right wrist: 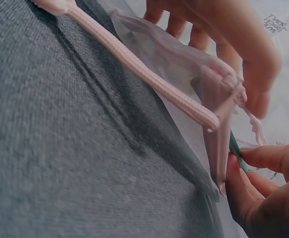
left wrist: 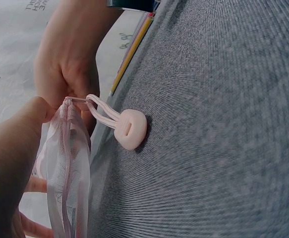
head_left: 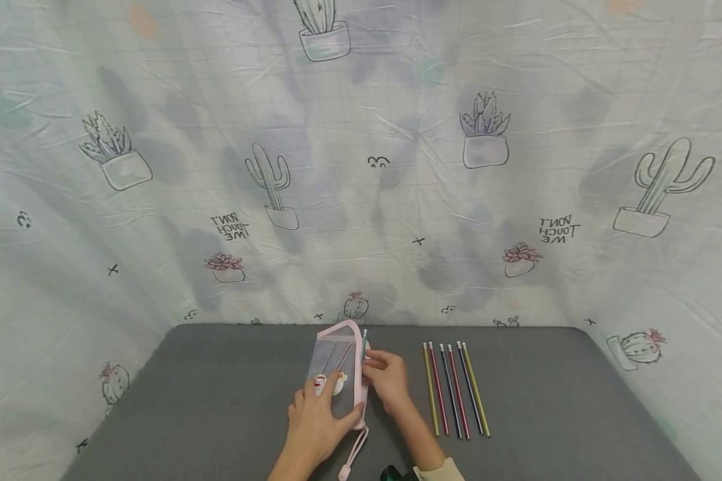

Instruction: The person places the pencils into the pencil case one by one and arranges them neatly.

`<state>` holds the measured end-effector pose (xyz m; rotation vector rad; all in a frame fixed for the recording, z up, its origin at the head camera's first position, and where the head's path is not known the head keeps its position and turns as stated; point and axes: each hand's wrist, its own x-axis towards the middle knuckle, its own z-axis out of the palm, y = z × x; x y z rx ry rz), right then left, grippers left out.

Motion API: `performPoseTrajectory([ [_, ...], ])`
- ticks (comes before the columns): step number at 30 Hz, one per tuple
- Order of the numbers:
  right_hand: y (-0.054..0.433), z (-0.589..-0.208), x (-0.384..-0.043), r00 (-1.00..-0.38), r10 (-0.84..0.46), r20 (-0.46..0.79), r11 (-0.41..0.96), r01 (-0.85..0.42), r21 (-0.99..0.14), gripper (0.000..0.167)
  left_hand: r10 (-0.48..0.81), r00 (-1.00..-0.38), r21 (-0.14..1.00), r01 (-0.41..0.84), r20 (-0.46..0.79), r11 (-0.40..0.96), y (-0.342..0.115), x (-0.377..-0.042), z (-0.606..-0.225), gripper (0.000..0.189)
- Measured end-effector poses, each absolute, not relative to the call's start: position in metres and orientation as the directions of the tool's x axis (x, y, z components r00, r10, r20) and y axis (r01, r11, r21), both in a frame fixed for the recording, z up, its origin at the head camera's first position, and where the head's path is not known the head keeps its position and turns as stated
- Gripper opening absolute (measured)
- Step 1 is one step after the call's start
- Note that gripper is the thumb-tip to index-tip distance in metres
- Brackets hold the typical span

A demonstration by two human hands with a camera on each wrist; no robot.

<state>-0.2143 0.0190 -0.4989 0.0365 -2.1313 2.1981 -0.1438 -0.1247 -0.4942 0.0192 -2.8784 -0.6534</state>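
A translucent pencil case [head_left: 343, 404] with pink zip edging lies on the grey table, its zip side parted towards the right. My left hand [head_left: 315, 421] rests spread over its upper face, the thumb at the zip edge near the pull end. My right hand [head_left: 388, 381] is at the parted side, thumb and fingertips pinching a green pencil [right wrist: 237, 150]. In the head view the pencil's upper end stands out beyond the fingers; the case hides part of its length. A pink strap [left wrist: 102, 111] with a rounded pull [left wrist: 131, 130] hangs from the near corner.
Several pencils, yellow [head_left: 430, 394], red [head_left: 439, 391] and dark [head_left: 451, 394], lie side by side right of the right hand. Behind the table hangs a pale curtain [head_left: 379, 200] printed with cacti. A dark wrist band [head_left: 397, 473] shows at the bottom.
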Motion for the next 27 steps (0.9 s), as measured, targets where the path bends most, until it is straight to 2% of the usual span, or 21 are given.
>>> performPoseTrajectory([
  [14, 0.015, -0.503, -0.217, -0.992, 0.021, 0.125, 0.084, -0.122, -0.989, 0.030, -0.052, -0.984, 0.447, 0.029, 0.168, 0.894, -0.124, -0.144, -0.493, 0.082],
  [27, 0.035, -0.496, -0.220, -0.996, -0.029, 0.086, -0.004, -0.086, -0.996, 0.030, -0.059, -0.987, 0.444, 0.012, 0.146, 0.896, -0.124, -0.144, -0.493, 0.084],
])
